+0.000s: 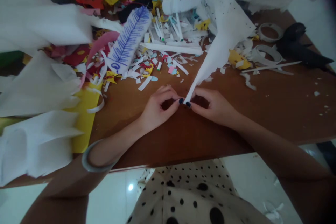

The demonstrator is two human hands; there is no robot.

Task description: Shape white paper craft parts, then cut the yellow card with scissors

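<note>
Dress: spotted cloth (194, 196) lies closest to me, below the near edge of the table (162, 140).
Bangle: a grey ring (90, 162) sits on my left arm, just past that table edge.
Left hand: my left hand (157, 106) is curled, and its thumb and finger pinch the thin tip of the white paper cone (223, 38).
Right hand: my right hand (214, 106) is curled too and pinches the same tip from the other side. Our fingertips almost touch.
Paper cone: its point is between my hands on the brown table. It gets wider as it goes up and away from me to the far right.
Open room: bare table shows all around my hands, and more to my right.
Left edge: big white sheets (34, 87) and a yellow sheet (84, 119) hang over that side.
Far side: a pile of paper scraps (154, 63) and a feather drawn in blue (130, 40).
Far right: tape rings (269, 31) near something black (299, 47).
</note>
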